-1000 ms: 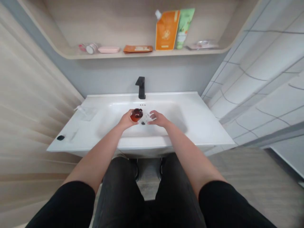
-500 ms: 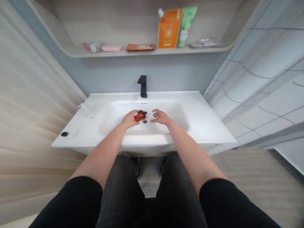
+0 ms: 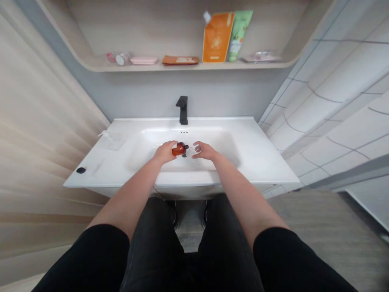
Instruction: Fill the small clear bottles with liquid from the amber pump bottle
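My left hand (image 3: pixel 165 152) is wrapped round a small amber bottle (image 3: pixel 179 149) with a dark neck, held over the sink basin (image 3: pixel 146 152). The bottle leans over to the right, so its neck points at my right hand (image 3: pixel 204 151). Between the curled fingers of that hand sits a small clear container (image 3: pixel 193 149), its outline faint against the white basin. Neck and container are close together; whether they touch I cannot tell. Behind the bottle, the dark drain (image 3: pixel 184 155) is partly covered.
A black tap (image 3: pixel 182 110) rises behind the basin. On the counter's left lie a black cap-like piece (image 3: pixel 81 170) and a clear item with a white top (image 3: pixel 110 138). The shelf above holds an orange pouch (image 3: pixel 218 38), a green tube (image 3: pixel 239 36) and flat packets.
The amber bottle has tipped slightly, its neck now a little lower and nearer the clear container. Both hands stay in almost the same place.
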Motion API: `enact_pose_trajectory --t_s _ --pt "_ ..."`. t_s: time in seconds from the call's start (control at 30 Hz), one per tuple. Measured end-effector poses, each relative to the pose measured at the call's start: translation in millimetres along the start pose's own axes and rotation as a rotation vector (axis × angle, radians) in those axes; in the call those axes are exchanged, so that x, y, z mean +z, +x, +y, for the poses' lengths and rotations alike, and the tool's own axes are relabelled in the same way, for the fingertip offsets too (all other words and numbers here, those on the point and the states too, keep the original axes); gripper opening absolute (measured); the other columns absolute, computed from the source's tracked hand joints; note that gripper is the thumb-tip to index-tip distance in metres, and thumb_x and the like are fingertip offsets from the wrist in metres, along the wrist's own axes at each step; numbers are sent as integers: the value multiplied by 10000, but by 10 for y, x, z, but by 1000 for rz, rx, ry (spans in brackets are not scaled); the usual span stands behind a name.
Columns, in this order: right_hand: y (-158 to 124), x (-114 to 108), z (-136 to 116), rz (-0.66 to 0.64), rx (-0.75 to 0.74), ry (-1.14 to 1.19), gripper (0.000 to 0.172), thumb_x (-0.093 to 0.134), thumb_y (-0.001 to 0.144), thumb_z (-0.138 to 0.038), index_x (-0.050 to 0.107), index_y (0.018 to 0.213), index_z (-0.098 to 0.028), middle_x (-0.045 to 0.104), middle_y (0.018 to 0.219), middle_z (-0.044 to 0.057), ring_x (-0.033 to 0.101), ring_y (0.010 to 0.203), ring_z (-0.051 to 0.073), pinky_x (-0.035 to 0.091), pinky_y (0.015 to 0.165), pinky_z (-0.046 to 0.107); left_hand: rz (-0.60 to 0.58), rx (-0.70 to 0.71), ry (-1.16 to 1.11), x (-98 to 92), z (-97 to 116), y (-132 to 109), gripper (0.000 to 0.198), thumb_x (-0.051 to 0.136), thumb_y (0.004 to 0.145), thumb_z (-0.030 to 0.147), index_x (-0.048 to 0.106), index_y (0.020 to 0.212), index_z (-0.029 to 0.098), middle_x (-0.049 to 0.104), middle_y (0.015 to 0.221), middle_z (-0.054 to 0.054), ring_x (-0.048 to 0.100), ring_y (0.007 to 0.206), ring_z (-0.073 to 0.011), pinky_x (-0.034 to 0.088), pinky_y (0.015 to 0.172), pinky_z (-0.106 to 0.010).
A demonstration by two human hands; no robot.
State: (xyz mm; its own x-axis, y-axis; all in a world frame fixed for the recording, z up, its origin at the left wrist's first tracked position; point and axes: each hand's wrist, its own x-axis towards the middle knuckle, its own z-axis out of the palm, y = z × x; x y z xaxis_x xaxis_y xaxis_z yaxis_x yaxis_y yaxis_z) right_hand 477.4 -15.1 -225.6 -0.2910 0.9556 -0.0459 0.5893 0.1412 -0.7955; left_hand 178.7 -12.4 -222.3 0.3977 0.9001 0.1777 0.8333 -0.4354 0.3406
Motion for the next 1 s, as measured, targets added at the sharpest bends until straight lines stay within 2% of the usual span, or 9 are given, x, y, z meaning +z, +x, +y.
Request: enact_pose_trajectory --t_s 0.13,0.43,0.63,1.0 --pt "-1 0 -3 -18 10 -2 780 1048 674 -227 703 1372 -268 821 1152 59 792 1036 239 628 975 348 -9 22 48 -24 38 -13 829 842 757 193 637 1558 254 703 1544 -98 684 1382 -340 545 1201 -436" --pt "5 2 -9 -32 26 -26 781 1051 680 -241 696 1375 -266 818 1177 58 789 1037 232 624 982 342 -14 -3 82 -67 101 -36 799 860 797 236 632 1561 291 696 1532 -89 650 1399 -330 527 1209 -428" --pt "14 -2 14 -36 34 -33 775 1063 658 -229 706 1346 -263 818 1163 63 792 1029 241 633 953 342 -12 17 100 -36 84 -32 766 779 815 179 631 1559 284 704 1520 -89 656 1384 -319 525 1201 -427" --pt "36 7 46 -28 39 -29 798 1070 657 -239 701 1364 -261 823 1159 67 800 1060 249 635 939 336 6 14 99 -27 71 -29 744 748 833 166 635 1559 285 709 1512 -92 655 1388 -334 523 1203 -445"
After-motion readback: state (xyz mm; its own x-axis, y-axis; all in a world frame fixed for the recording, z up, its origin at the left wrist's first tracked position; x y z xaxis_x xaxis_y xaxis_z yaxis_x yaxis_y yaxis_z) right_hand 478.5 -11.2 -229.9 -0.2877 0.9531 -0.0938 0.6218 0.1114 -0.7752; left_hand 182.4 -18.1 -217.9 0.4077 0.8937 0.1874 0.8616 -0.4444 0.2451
